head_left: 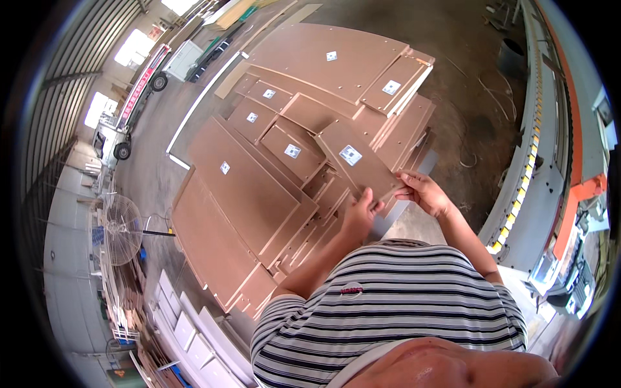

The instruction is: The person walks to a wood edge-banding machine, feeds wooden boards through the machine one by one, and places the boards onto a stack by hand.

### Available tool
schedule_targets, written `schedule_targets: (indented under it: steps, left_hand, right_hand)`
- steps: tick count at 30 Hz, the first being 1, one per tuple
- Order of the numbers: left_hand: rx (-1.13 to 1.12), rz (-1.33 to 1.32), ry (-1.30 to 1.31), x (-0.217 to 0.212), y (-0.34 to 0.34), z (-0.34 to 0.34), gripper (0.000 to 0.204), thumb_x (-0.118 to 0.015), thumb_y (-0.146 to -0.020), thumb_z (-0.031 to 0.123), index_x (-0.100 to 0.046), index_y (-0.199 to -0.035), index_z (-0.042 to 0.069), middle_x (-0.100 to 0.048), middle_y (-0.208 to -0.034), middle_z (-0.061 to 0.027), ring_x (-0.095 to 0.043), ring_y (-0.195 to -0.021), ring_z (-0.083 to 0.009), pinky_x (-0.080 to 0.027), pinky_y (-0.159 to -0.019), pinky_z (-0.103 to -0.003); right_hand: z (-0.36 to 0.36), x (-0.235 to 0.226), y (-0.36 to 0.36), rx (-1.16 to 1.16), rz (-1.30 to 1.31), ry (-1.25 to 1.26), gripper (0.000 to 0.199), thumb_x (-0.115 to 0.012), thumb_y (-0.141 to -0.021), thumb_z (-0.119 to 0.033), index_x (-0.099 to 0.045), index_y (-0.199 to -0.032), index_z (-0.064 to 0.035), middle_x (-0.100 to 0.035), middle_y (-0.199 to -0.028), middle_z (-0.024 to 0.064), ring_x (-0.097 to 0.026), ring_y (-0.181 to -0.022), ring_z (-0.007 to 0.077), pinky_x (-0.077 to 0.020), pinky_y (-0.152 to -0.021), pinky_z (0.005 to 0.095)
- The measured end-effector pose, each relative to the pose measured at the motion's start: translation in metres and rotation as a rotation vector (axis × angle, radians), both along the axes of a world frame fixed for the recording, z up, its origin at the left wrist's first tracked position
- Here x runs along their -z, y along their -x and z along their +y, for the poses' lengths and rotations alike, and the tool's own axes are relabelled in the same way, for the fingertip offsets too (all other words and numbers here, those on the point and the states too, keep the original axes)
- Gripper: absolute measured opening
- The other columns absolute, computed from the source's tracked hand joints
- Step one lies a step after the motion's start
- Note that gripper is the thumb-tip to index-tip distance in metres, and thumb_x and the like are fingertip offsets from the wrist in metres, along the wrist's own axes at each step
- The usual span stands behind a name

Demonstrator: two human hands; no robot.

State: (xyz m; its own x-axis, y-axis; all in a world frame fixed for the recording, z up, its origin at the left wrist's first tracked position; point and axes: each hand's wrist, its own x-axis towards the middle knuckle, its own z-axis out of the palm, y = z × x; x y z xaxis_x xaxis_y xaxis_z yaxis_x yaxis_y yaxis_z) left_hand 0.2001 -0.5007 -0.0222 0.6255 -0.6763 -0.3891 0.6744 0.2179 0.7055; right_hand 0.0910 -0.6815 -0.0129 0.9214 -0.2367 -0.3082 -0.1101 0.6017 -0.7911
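At the near edge of the view, a striped shirt (pixel 394 304) covers the person's torso, and both forearms reach away from it toward a stack of brown boards. Left hand (pixel 359 216): fingers curled over the near edge of a small brown panel (pixel 356 161), thumb on top, gripping it. Right hand (pixel 424 193): fingers closed on the same panel's near right corner, thumb above and fingertips below. The panel is rectangular, lies tilted across the top of the stack, and carries a small white label (pixel 350 154) near its centre.

Beneath and to the left of the held panel, a long brown board (pixel 239 187) with its own white label lies flat, and a larger board (pixel 210 249) sits nearer and lower beside it. Farther off, several smaller labelled boards overlap one another, and a broad curved-edged board (pixel 323 58) tops the far end of the pile.

To the right, a long grey machine (pixel 537 161) with orange trim runs from near to far along a concrete floor (pixel 472 84). To the left, a wire-guard pedestal fan (pixel 119 229) stands near white panels (pixel 187 330), with a parked truck (pixel 139 97) well beyond it by the far wall openings.
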Motion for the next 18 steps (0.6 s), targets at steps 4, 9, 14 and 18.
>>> schedule_targets:
  steps: [4, 9, 14, 18]
  left_hand:
    - [-0.117, -0.008, -0.068, 0.027, -0.079, -0.009, 0.028, -0.055, -0.094, 0.02, -0.043, -0.117, 0.008, -0.049, -0.103, -0.0044, -0.053, -0.097, -0.018, -0.05, -0.081, -0.035]
    - [-0.043, -0.042, -0.143, 0.064, -0.179, -0.032, 0.044, -0.06, -0.091, 0.03, -0.044, -0.122, 0.002, -0.05, -0.113, -0.0158, -0.049, -0.112, -0.0281, -0.046, -0.091, -0.044]
    - [0.082, -1.525, -1.025, 0.073, -0.193, -0.051, 0.094, -0.069, -0.076, 0.048, -0.024, -0.141, -0.001, -0.032, -0.136, -0.0359, -0.038, -0.125, -0.0443, -0.029, -0.105, -0.048]
    - [-0.094, -1.85, -0.79, 0.084, -0.199, -0.074, 0.051, -0.07, -0.079, 0.028, -0.045, -0.117, 0.005, -0.059, -0.093, -0.0188, -0.059, -0.083, -0.0352, -0.047, -0.074, -0.046]
  right_hand:
    - [0.009, 0.015, -0.007, 0.034, 0.052, -0.043, 0.023, -0.049, -0.097, -0.02, -0.057, -0.107, -0.0018, -0.065, -0.092, 0.0073, -0.063, -0.08, 0.0148, -0.0523, -0.073, 0.027]
    - [0.011, 0.03, 0.015, 0.129, 0.123, -0.035, 0.02, -0.049, -0.096, -0.02, -0.057, -0.103, -0.0033, -0.065, -0.088, 0.0071, -0.063, -0.079, 0.0152, -0.0518, -0.072, 0.0272]
    - [0.01, 0.048, 0.069, 0.376, 0.185, -0.042, 0.019, -0.048, -0.096, -0.019, -0.058, -0.103, -0.0045, -0.065, -0.089, 0.0075, -0.063, -0.079, 0.0159, -0.0516, -0.071, 0.0286]
    - [0.019, 0.068, 0.115, 0.596, 0.263, -0.09, 0.017, -0.05, -0.094, -0.019, -0.058, -0.097, -0.0055, -0.065, -0.088, 0.0072, -0.063, -0.078, 0.0167, -0.0515, -0.071, 0.0296]
